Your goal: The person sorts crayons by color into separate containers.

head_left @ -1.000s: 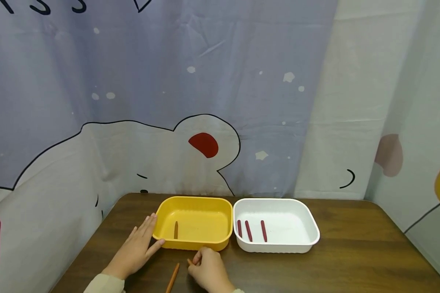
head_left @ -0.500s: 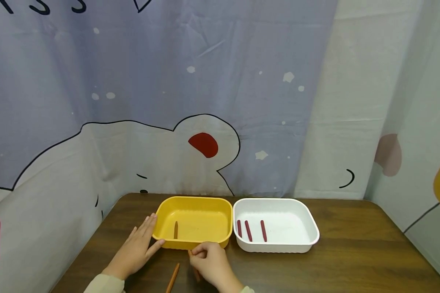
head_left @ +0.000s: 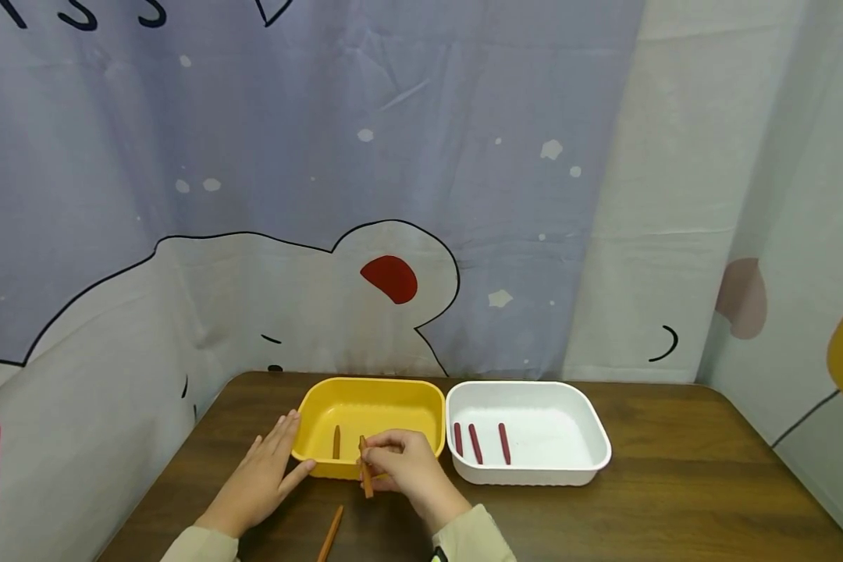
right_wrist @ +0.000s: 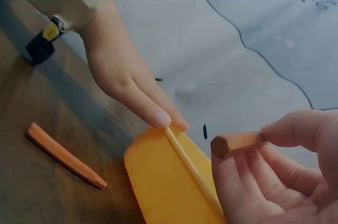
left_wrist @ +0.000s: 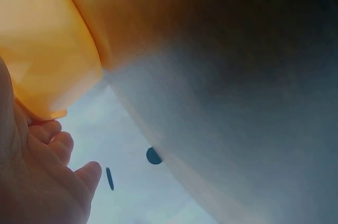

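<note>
My right hand (head_left: 416,471) pinches an orange-brown crayon (head_left: 366,478) between thumb and fingers, in front of the yellow tray (head_left: 410,414) and overlapping its near rim in the head view. The right wrist view shows the crayon's flat six-sided end (right_wrist: 219,146) facing the camera. My left hand (head_left: 258,478) rests on the yellow tray's near left corner, fingers straight along the side and thumb at the front rim. One brown crayon (head_left: 336,442) lies inside that tray. Another orange-brown crayon (head_left: 331,534) lies on the wooden table before it.
Right beside the yellow tray stands a white tray (head_left: 555,425) with dark red crayons (head_left: 505,443) in its left half. Both sit near the back edge of the wooden table (head_left: 646,499), against a printed curtain (head_left: 506,195).
The right hand has lifted the crayon from the table and carried it up to the yellow tray's front rim. The left hand and both trays have stayed put.
</note>
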{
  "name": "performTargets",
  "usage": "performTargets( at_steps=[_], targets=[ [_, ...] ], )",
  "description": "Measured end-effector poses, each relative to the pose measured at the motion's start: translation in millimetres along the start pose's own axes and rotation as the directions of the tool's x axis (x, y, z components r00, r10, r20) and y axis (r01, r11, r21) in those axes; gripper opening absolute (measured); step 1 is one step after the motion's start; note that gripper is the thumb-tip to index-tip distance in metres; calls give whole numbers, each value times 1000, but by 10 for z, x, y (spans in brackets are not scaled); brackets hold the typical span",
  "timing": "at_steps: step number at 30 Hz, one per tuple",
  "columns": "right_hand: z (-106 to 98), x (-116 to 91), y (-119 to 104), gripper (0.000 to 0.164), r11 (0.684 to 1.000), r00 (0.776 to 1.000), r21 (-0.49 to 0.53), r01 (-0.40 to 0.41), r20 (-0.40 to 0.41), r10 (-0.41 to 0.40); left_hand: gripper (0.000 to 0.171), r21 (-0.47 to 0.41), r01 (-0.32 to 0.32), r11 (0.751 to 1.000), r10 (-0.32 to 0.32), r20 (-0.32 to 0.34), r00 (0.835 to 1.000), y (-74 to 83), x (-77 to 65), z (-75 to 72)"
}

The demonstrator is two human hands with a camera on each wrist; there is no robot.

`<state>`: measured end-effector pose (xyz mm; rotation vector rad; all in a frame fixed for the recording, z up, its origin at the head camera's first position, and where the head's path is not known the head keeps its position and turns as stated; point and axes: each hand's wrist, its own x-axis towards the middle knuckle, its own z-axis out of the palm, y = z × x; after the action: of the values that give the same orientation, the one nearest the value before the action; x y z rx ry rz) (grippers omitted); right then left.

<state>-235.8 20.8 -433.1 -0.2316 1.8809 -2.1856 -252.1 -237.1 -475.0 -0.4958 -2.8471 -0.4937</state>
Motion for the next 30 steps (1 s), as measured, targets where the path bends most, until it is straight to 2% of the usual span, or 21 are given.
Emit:
performTargets(
  at_steps=[7,12,16,23,30],
  targets=[
    [-29,203,-46,27,997,999,62,-36,-21,37,82,2,6,1000,-6,14,1000,-5,3,10],
    [-20,356,-4,28,997,994,78,0,-109,9,82,0,9,1000,-9,17,1000,-3,6,6],
    [-2,461,11,25,1000,982,-5,2,-186,-3,83,0,7,1000,-7,20,1000,-7,6,-5],
    [8,612,83,19,992,965,-118,-44,-263,11,82,6,4,1000,-4,18,1000,-22,2,-1],
    [-16,610,82,18,972,947,-230,-58,-321,-20,82,-5,-5,1000,5,13,1000,-22,-2,8]
  ],
)
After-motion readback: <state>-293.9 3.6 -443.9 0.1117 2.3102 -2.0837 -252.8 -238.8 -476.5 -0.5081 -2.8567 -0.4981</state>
